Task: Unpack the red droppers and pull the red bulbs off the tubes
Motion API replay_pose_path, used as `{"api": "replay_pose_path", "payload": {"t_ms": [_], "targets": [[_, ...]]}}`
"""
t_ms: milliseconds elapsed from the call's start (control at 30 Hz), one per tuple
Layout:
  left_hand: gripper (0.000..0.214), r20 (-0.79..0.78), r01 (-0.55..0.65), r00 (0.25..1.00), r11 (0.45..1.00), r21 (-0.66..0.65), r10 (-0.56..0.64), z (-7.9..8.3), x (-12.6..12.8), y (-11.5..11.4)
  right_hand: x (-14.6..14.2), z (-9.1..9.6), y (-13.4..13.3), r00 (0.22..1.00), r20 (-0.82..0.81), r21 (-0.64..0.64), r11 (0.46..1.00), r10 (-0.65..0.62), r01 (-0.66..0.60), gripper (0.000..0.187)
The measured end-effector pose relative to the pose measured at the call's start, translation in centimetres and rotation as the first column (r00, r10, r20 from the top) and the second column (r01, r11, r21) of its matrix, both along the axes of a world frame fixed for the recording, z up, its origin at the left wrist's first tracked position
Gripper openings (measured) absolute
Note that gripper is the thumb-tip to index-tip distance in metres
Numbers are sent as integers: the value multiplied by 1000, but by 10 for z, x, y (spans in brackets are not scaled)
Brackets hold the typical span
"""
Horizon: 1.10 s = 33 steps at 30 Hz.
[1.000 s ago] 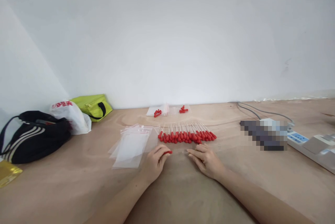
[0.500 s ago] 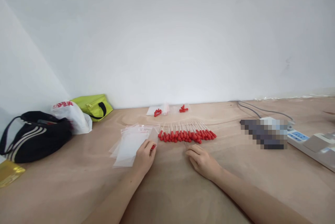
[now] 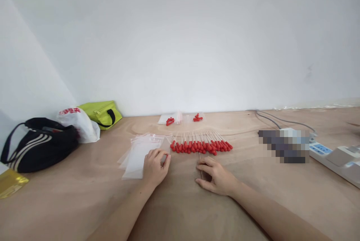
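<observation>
My left hand point(image 3: 154, 166) lies on the right edge of a stack of clear zip bags point(image 3: 135, 155), fingers curled and pinching the top bag. My right hand point(image 3: 216, 178) rests on the wooden table point(image 3: 180, 211) with its fingers bent. A thin clear dropper tube point(image 3: 200, 160) pokes out between its thumb and forefinger. Just beyond both hands lies a row of several droppers with red bulbs point(image 3: 201, 145), bulbs toward me. Two small filled bags with red pieces point(image 3: 169, 120) point(image 3: 197, 118) lie near the wall.
At the left stand a black striped bag point(image 3: 36, 148), a white plastic bag point(image 3: 81, 125), a lime green pouch point(image 3: 101, 113) and a yellow packet point(image 3: 9, 184). At the right are a blurred object point(image 3: 284, 145), a white power strip point(image 3: 336, 158) and grey cables point(image 3: 275, 120).
My left hand carried a red bulb leftward from the middle onto the bag stack; the bulb no longer shows. My right hand drew back toward me with the clear tube.
</observation>
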<state>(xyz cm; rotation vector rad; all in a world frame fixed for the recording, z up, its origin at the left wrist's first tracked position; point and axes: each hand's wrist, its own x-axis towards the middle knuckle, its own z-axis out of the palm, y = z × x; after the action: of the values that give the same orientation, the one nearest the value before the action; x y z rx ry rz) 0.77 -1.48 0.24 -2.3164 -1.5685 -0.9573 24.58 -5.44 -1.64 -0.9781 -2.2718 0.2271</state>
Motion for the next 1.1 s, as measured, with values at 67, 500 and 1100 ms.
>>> {"api": "replay_pose_path", "payload": {"t_ms": [67,500,1100], "targets": [[15,-15,-110,994,993,-45,110,4,1,3,0,0,0,1000,11,-3,1000,-6,6,24],[20,-57,-319,948,937,-146,314,20,25,41,8,2,-2,993,-24,136,984,-114,116,15],[14,-98,408,910,912,48,-403,11,23,-26,7,1,0,983,7,364,916,-185,170,21]]}}
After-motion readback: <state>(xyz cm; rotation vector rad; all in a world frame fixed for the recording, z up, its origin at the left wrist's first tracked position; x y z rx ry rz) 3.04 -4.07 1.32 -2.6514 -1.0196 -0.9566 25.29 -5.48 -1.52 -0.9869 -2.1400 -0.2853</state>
